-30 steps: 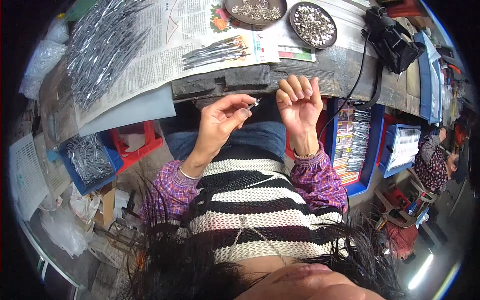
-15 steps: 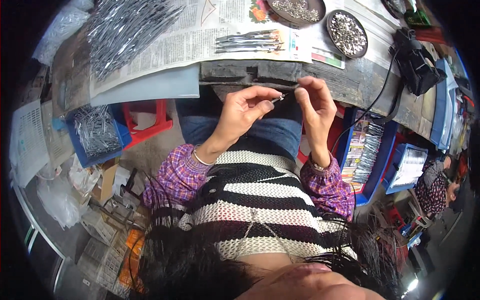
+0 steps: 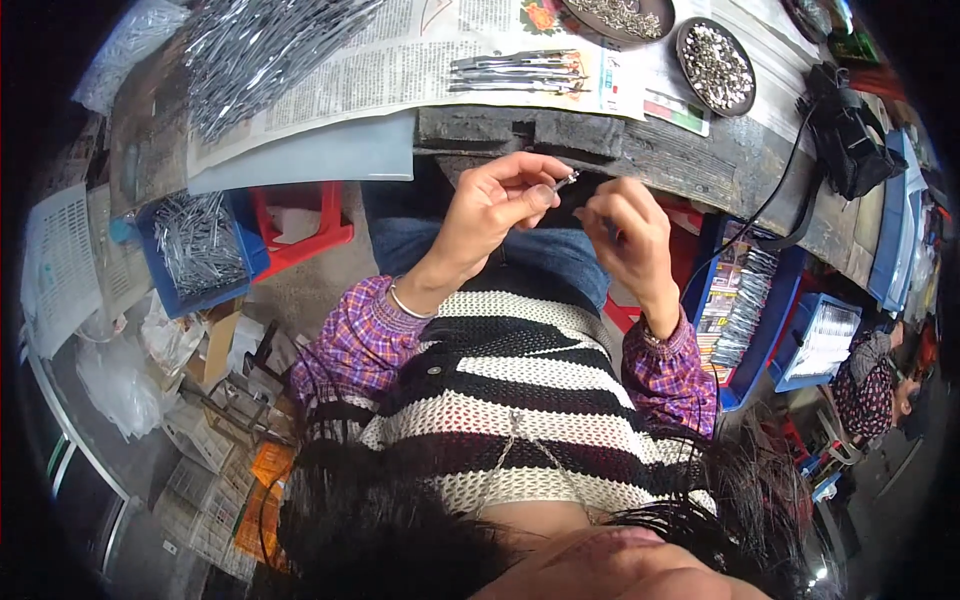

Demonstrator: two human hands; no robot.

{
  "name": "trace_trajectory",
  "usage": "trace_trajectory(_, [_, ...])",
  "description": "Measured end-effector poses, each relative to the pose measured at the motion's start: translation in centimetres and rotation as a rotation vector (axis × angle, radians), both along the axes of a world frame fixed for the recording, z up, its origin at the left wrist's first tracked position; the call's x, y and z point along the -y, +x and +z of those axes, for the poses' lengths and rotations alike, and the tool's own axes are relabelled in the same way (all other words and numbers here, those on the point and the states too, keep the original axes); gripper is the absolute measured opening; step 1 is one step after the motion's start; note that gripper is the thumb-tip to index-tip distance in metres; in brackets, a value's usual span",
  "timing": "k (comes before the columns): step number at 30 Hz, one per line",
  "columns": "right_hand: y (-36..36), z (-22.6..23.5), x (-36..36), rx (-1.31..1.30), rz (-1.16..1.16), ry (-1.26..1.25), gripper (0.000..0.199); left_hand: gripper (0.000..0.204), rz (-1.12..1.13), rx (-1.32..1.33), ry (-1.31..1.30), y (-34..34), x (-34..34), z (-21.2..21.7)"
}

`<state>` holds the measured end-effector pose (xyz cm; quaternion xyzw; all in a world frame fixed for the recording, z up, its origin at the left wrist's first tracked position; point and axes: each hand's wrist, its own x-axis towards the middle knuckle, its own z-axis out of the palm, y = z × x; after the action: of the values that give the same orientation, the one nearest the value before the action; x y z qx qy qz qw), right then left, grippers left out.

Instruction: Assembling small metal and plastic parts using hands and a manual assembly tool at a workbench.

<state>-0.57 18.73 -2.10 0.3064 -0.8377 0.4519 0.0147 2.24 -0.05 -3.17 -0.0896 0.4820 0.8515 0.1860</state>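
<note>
My left hand (image 3: 485, 210) is closed in a pinch, thumb against fingers, on a small metal piece (image 3: 568, 182). The piece pokes out past my fingertips toward the right, in front of the near edge of the surface (image 3: 690, 165) and above my lap. My right hand (image 3: 638, 235) is just beside it, half closed with the fingers curled inward; I cannot tell whether it has hold of anything, since the fingertips hide what is between them.

Beyond my hands, two dark blocks, a left one (image 3: 465, 128) and a right one (image 3: 575, 136), sit along the surface's near edge. Behind them, newspaper (image 3: 390, 85) is spread out, with a big heap of thin metal rods (image 3: 255, 65) on its left part and a small row of rods (image 3: 515, 72) lying side by side nearer the middle. To the right of that row stand two round dark dishes, the far dish (image 3: 598, 30) and the near dish (image 3: 688, 75), both filled with tiny shiny parts. A black case (image 3: 850, 135) with a cord lies farther right.

Below the surface, a blue bin (image 3: 190, 297) full of metal strips stands on my left, near a red stool (image 3: 335, 215). On my right, a blue tray (image 3: 785, 295) holds more thin metal pieces.
</note>
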Motion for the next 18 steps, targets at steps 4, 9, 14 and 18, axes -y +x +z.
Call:
trace_trajectory(4, [-0.1,0.5,-0.6,-0.139,0.27,0.177,0.037,0.024,-0.023,-0.006,-0.011,0.0,0.4,0.3])
trace_trajectory(9, [0.7,0.5,-1.0,-0.109,0.333,0.253,0.042,0.024,0.021,-0.124,-0.099,0.0,1.0,0.5])
trace_trajectory(14, [0.8,0.8,-0.9,-0.111,0.333,0.224,0.041,0.023,0.036,-0.139,-0.16,0.0,1.4,0.2])
trace_trajectory(18, [0.8,0.7,-1.0,-0.108,0.33,0.205,0.041,0.023,0.034,-0.127,-0.161,0.0,1.4,0.1])
